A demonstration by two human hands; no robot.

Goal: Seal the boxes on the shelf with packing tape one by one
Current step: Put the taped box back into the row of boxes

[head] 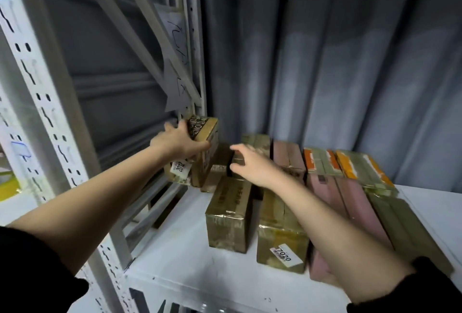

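Several small tape-wrapped cardboard boxes lie on a white shelf (190, 270). My left hand (178, 141) grips a brown box with dark printing (203, 132), raised and tilted at the back left corner above a labelled box (178, 170). My right hand (252, 165) hovers with spread fingers over a small brown box (240, 160) in the back row; whether it touches is unclear. Two glossy brown boxes (228, 215) (281, 240) lie in front. No tape roll is in view.
Pink boxes (288, 155) and boxes with orange patches (322, 162) fill the shelf's right side. A white perforated upright (42, 102) and diagonal braces stand at the left. A grey curtain (325, 62) hangs behind. A paper sign (176, 62) hangs on the rear post.
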